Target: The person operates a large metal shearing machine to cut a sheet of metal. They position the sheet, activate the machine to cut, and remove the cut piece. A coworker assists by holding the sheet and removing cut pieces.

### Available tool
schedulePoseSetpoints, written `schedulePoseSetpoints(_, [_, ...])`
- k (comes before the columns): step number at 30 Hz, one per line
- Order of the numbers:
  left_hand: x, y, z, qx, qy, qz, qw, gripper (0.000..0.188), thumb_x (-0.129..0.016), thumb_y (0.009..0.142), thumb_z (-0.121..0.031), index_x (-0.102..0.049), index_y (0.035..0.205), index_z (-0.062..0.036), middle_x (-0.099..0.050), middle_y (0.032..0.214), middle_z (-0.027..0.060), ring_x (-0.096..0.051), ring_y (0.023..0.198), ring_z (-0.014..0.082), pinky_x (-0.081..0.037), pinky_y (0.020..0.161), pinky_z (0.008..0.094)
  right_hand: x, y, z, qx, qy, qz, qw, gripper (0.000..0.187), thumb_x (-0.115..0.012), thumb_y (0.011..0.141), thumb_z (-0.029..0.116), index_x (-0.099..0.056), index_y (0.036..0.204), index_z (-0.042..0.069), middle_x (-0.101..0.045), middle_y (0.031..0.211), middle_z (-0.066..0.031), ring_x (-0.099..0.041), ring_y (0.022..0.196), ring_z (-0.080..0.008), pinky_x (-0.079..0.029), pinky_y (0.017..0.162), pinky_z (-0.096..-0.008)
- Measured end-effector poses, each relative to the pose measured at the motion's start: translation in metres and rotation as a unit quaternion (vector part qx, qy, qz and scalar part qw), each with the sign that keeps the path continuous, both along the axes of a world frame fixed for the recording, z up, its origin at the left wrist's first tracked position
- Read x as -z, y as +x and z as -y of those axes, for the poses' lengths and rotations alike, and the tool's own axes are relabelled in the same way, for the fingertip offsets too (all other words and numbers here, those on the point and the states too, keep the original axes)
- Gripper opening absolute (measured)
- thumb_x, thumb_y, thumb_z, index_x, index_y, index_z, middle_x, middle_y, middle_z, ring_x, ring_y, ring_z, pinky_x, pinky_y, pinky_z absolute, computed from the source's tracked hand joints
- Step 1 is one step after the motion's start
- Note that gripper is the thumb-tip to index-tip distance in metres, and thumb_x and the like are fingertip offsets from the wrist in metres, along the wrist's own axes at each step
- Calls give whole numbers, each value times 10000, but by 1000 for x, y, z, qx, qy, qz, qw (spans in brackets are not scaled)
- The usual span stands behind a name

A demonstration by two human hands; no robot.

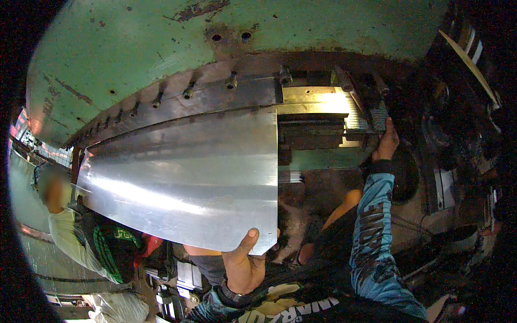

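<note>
A large, shiny metal sheet (183, 172) lies with its far edge under the clamping beam of a green press machine (145, 48). My left hand (245, 269) grips the sheet's near right corner, thumb on top and the other fingers hidden beneath. To the right, my right hand (386, 141) is at the end of the machine's bed, beside a ribbed metal block (366, 118). One finger points up along the block's edge and the rest curl out of sight. A bright lit metal bar (312, 102) lies between the sheet and that block.
At the left another person (75, 237) in a pale top is by the sheet's far left end. Several bolts (231, 81) stick out along the beam. Dark clutter and a pale strip (468, 64) stand at the right. Items lie on the floor below the sheet.
</note>
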State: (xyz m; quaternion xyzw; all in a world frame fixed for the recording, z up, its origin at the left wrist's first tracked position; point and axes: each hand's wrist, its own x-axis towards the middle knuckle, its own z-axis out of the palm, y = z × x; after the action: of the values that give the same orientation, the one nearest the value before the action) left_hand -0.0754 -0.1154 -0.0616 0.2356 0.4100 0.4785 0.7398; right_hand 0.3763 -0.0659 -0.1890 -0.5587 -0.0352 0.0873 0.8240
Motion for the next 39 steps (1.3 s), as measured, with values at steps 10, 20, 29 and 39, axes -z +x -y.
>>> schedulePoseSetpoints(10, [-4, 1, 0, 23, 19, 16, 999, 493, -710, 923, -47, -502, 1370, -33, -666, 1177, 143, -714, 1041, 311, -638, 906, 449, -4, -1, 1, -9, 8, 19, 1000, 376, -747, 931, 435, -730, 1088, 94, -692, 955, 7, -572, 723, -122, -456, 598, -298])
schedulePoseSetpoints(20, [-5, 1, 0, 20, 24, 13, 999, 529, -716, 920, -45, -478, 1392, -38, -643, 1228, 149, -704, 1068, 318, -639, 899, 466, -3, 0, 0, -11, -4, 11, 1000, 434, -749, 921, 463, -724, 1118, 77, -684, 987, -10, -581, 803, -148, -471, 674, -324])
schedulePoseSetpoints(29, [-5, 2, 1, 17, 23, 16, 999, 532, -711, 920, -31, -473, 1396, -43, -643, 1232, 148, -705, 1068, 312, -643, 897, 467, 18, 17, -1, 5, -38, 1, 999, 539, -747, 909, 499, -704, 1190, 41, -686, 1135, -46, -597, 988, -202, -473, 873, -363])
schedulePoseSetpoints(39, [-4, 1, 1, 17, 23, 41, 999, 540, -699, 922, -8, -466, 1406, -65, -638, 1240, 141, -703, 1082, 307, -651, 896, 466, 4, 7, 4, -5, -85, 30, 996, 568, -704, 936, 508, -700, 1228, 21, -685, 1234, -87, -605, 1044, -224, -492, 879, -369])
